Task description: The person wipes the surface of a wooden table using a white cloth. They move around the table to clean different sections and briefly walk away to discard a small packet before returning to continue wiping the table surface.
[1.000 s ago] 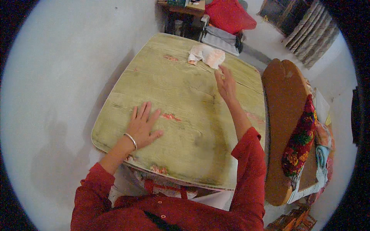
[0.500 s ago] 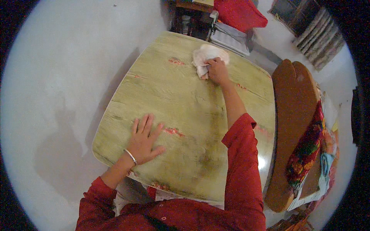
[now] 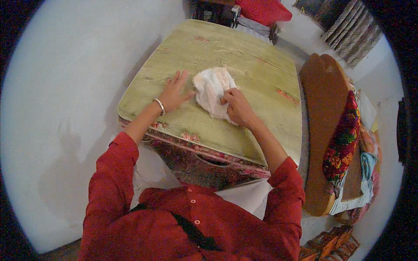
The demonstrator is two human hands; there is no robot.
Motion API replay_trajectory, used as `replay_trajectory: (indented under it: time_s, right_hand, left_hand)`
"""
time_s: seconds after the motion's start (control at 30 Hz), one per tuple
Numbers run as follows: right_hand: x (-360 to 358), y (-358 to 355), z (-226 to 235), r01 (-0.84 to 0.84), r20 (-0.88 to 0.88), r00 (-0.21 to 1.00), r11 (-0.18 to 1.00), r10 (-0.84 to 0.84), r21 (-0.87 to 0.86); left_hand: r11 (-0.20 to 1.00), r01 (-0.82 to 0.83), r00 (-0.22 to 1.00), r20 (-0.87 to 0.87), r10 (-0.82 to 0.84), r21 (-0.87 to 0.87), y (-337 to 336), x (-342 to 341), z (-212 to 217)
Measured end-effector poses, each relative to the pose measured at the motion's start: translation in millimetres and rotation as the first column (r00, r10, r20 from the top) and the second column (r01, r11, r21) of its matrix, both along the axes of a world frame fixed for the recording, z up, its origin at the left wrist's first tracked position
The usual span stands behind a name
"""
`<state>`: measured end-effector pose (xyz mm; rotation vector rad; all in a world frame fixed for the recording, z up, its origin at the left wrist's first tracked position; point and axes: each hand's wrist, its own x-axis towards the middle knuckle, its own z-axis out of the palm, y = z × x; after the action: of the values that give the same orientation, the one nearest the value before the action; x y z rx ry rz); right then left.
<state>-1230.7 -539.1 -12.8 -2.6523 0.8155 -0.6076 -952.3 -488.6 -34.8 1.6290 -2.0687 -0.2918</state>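
A white cloth (image 3: 213,89) with pale orange patches lies crumpled on the green, wood-patterned tabletop (image 3: 261,115). My right hand (image 3: 239,107) grips its right side, with the fingers closed on the fabric. Just left of the cloth, my left hand (image 3: 174,93) rests on the tabletop, fingers stretched out and thumb toward the cloth. A light-coloured bangle (image 3: 160,106) circles my left wrist. Small red flower prints (image 3: 287,95) show on the table surface, and its near side has a dark pink patterned edge.
To the right of the table leans a long brown cushioned piece (image 3: 324,130), with a colourful floral bundle (image 3: 344,139) on it. Behind the table are a red cloth item (image 3: 263,12) and a grey curtain (image 3: 353,35). A plain pale wall or floor surface (image 3: 78,87) borders the left.
My right hand has drawn the cloth from the table's far side back toward me and left. My left hand stays flat on the table, and the view has shifted, showing the table's near side.
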Motion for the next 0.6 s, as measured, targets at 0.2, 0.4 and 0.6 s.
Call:
replay_trajectory:
  time_s: [0.2, 0.4, 0.6]
  right_hand:
    - [15, 45, 23, 0.324, 0.193, 0.933, 0.943, -0.305, -0.077]
    - [71, 60, 0, 0.23, -0.046, 0.966, 0.926, -0.255, -0.301]
    - [-4, 67, -20, 0.137, 0.024, 0.991, 0.964, -0.135, -0.229]
  left_hand:
    - [0.999, -0.053, 0.998, -0.047, 0.052, -0.012, -5, 11, -17]
    - [0.93, -0.363, 0.9, 0.281, 0.333, 0.061, 10, 34, -11]
    - [0.93, -0.368, 0.827, 0.453, 0.333, -0.011, 49, 74, -18]
